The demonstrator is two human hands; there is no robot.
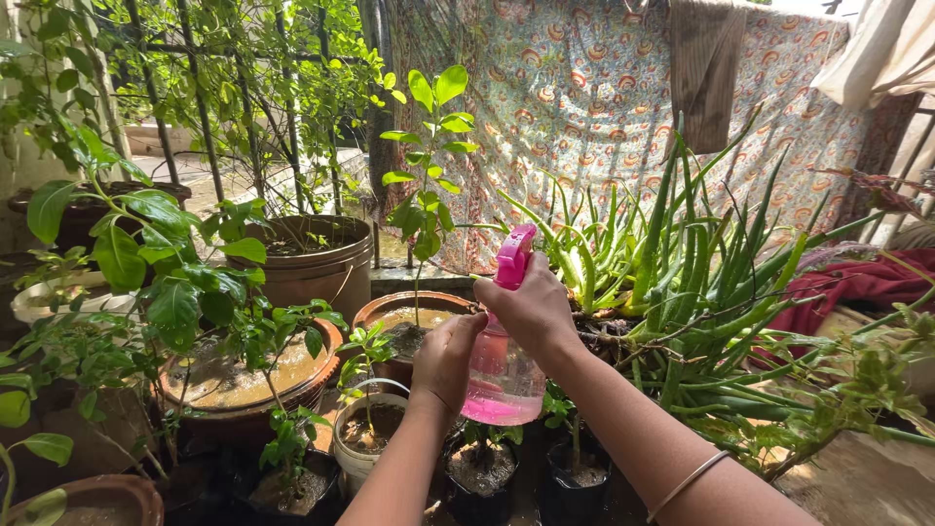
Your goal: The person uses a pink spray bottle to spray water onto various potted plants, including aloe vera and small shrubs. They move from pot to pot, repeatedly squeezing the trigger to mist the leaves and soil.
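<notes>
bottle [503, 375] held up over the pots, a clear plastic sprayer with a pink trigger head [513, 256] and a low band of pink liquid at the bottom. right hand [531, 312] is wrapped over the neck just under the head, fingers closed round it. left hand [446, 358] is curled against the bottle's side, pressing on it; whether its fingers reach right round cannot be seen.

judging by the level, it is mostly empty, so likely light, and the thin wall probably gives a little when squeezed. any wet on the plastic would make it slick. the neck looks the surest place to grip, being narrow and stiff below the head, with the body steadied from the side or beneath.

below it stand small black pots [484, 477] and a white pot [365, 429] with seedlings. behind is a clay pot [409, 321] with a tall sapling, an aloe [682, 282] to the right, and a patterned cloth [584, 107] hanging at the back.
</notes>
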